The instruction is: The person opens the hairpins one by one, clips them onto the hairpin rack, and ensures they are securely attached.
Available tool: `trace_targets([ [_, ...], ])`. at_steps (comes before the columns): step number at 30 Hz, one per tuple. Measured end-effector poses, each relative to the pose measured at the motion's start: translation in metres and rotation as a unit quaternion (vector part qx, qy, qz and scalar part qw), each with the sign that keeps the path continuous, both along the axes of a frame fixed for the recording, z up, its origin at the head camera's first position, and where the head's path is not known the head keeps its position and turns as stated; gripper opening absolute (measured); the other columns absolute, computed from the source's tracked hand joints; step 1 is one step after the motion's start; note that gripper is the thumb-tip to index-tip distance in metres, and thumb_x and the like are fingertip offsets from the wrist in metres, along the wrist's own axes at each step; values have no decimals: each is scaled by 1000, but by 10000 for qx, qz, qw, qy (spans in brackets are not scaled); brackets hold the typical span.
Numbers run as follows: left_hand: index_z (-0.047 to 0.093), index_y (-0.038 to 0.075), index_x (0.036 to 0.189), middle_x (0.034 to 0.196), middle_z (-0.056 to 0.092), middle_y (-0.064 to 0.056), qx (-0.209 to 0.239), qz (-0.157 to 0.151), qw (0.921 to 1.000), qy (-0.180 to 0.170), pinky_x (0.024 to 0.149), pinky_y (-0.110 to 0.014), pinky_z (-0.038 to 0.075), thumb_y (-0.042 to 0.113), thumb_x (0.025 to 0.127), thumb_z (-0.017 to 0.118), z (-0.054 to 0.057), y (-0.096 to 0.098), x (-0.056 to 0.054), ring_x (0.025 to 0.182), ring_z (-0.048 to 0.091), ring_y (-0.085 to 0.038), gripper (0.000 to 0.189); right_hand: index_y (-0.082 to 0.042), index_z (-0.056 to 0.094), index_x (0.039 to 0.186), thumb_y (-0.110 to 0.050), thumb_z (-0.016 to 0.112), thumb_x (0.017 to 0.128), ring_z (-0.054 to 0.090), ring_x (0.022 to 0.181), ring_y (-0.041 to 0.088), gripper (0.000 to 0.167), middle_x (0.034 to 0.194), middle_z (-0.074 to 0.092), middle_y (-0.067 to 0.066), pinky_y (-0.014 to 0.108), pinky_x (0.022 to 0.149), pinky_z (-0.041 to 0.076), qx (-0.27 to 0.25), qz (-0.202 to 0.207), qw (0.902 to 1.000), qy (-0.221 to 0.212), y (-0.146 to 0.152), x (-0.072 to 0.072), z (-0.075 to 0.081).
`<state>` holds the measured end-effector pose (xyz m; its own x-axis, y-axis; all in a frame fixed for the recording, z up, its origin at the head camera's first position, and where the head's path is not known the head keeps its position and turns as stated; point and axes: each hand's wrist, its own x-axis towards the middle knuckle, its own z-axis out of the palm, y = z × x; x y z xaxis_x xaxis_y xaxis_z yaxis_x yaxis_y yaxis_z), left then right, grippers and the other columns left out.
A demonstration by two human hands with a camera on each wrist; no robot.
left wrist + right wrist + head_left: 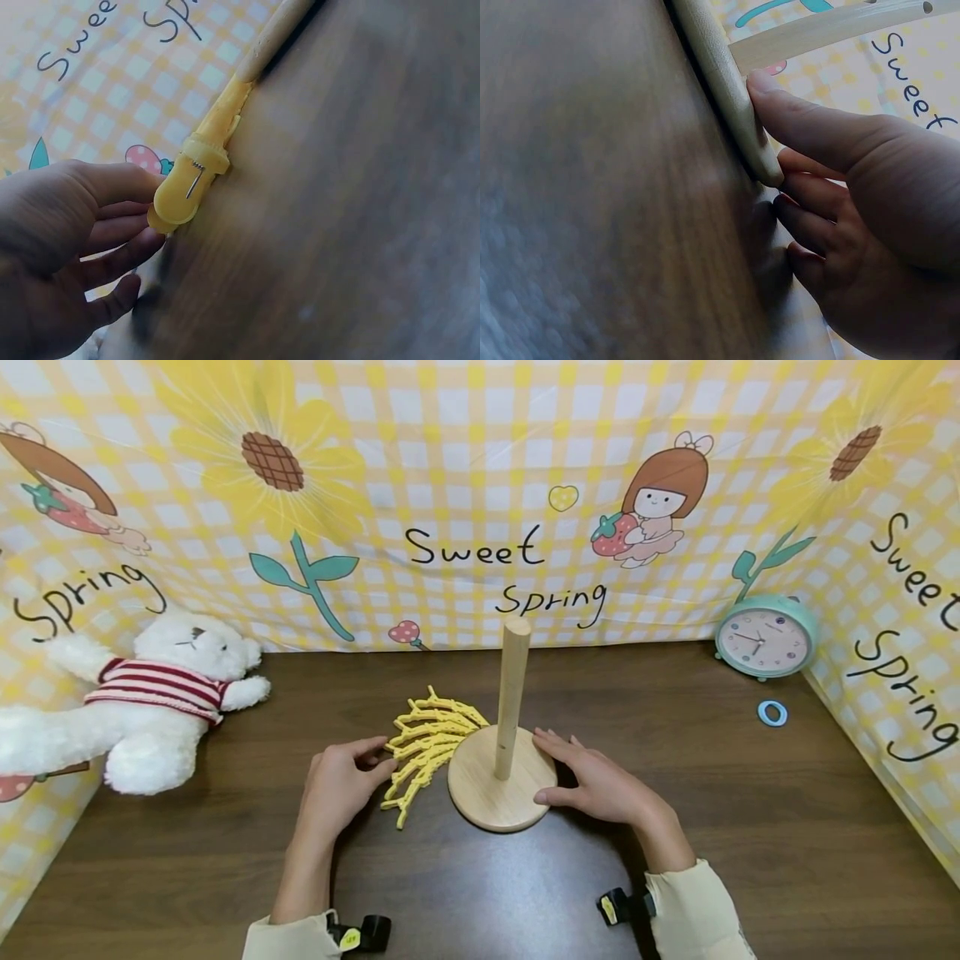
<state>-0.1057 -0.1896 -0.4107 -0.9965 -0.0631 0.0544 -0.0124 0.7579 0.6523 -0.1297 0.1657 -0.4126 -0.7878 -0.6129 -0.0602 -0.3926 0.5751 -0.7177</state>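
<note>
A pale wooden stand with a round base (480,793) and an upright post (512,693) sits mid-table. Left of the base, several rows of yellow spring clips (427,735) like clothes pegs spread in a fan, inner ends right at its rim. My left hand (337,785) has thumb and forefinger on either side of a row's outer end. In the left wrist view the hand pinches the rounded tail of that yellow clip (180,191), its metal spring showing. My right hand (600,785) grips the base's right edge. Its thumb (795,112) presses the rim in the right wrist view.
A white teddy bear (161,702) in a striped sweater lies at the left. A mint alarm clock (765,639) stands at the back right, with a small blue ring (772,713) before it. Checked yellow cloth (465,460) walls in the back and sides.
</note>
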Motion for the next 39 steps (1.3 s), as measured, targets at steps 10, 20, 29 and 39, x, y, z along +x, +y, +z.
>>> trace_targets([
  [10,73,0,121,108,74,-19,102,-61,9974,704,83,-51,55,14,90,77,1,0,0,97,69,-34,34,-3,34,157,-34,75,93,22,151,32,83,163,28,18,54,122,13,-24,9,10000,7,0,0,1],
  [20,77,0,111,97,76,-14,1064,302,9749,1933,73,-23,57,5,84,81,2,4,1,85,73,-27,27,-4,33,158,-35,75,93,22,151,31,83,163,28,16,54,122,13,15,-6,10000,0,1,0,0],
  [29,76,-4,108,98,75,-8,1888,-344,9540,2304,79,-19,55,-5,84,78,7,11,7,84,66,-5,24,-3,32,158,-34,74,94,21,151,32,83,163,27,17,54,122,12,55,40,10000,15,0,0,0],
  [39,75,-2,112,98,72,-15,2337,-535,9331,2682,83,-18,54,-11,84,75,15,16,10,88,65,-6,29,-7,27,160,-35,71,96,17,153,29,84,166,22,14,51,123,8,80,129,9999,-41,2,1,-1],
])
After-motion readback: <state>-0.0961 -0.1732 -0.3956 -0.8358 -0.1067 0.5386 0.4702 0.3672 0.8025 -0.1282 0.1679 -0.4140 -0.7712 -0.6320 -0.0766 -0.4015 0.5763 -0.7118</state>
